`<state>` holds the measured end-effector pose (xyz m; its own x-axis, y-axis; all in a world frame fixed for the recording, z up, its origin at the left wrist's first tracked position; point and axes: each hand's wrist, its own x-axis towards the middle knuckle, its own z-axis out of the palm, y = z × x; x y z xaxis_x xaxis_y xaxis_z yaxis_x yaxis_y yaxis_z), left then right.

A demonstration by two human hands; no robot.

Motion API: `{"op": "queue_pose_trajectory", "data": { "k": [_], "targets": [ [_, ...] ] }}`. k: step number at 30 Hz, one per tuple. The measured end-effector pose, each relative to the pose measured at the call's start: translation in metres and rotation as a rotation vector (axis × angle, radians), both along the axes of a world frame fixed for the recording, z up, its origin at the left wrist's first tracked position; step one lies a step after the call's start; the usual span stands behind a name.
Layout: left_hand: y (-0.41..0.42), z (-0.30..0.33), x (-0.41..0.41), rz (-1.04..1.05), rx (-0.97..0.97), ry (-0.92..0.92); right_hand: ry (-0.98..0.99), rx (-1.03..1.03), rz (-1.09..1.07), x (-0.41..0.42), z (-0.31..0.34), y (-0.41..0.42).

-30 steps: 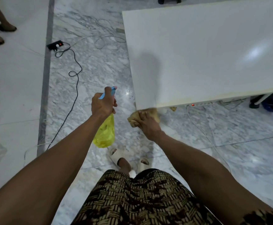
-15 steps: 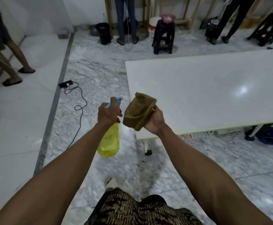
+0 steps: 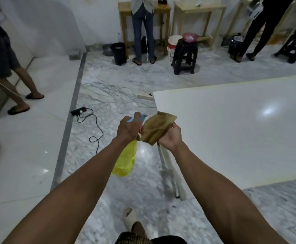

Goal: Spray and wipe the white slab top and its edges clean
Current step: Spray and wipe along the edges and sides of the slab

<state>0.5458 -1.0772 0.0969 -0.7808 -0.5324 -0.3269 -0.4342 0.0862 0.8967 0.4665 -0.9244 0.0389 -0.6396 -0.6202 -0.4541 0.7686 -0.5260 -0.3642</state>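
Note:
The white slab (image 3: pixel 231 131) fills the right side, its near-left corner just behind my hands. My left hand (image 3: pixel 128 128) grips the blue trigger head of a yellow spray bottle (image 3: pixel 126 160), which hangs down below the fist. My right hand (image 3: pixel 170 137) holds a crumpled tan cloth (image 3: pixel 156 127) up in the air, lifted off the slab and touching the sprayer head. Both hands sit close together over the floor, left of the slab's left edge. A white table leg (image 3: pixel 171 173) shows under the slab.
A black power strip (image 3: pixel 78 110) and its cord (image 3: pixel 95 131) lie on the marble floor to the left. Three people stand at the left and back. A black stool (image 3: pixel 185 57), a black bin (image 3: pixel 119 52) and wooden tables are at the far wall. My sandalled foot (image 3: pixel 130 218) is below.
My right hand lifted the cloth off the slab's near corner and raised it beside the sprayer. My head tilted up, so the room's far side came into view.

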Motion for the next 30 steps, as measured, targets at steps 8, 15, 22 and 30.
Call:
{"op": "queue_pose_trajectory", "data": {
  "k": [8, 15, 22, 30],
  "targets": [
    [-0.082, 0.008, -0.054, -0.079, -0.061, -0.055, 0.073, 0.044, -0.058, -0.072, 0.005, -0.069],
    [-0.113, 0.007, -0.125, -0.086, -0.090, -0.073, 0.077, 0.064, -0.031, -0.139, 0.010, -0.116],
    [-0.146, -0.015, -0.229, -0.112, -0.239, -0.185, 0.025, 0.086, -0.034, -0.232, -0.003, -0.156],
    [-0.174, -0.073, -0.342, -0.032, 0.018, -0.235, 0.136, 0.579, -0.057, -0.351, -0.053, -0.147]
  ]
}}
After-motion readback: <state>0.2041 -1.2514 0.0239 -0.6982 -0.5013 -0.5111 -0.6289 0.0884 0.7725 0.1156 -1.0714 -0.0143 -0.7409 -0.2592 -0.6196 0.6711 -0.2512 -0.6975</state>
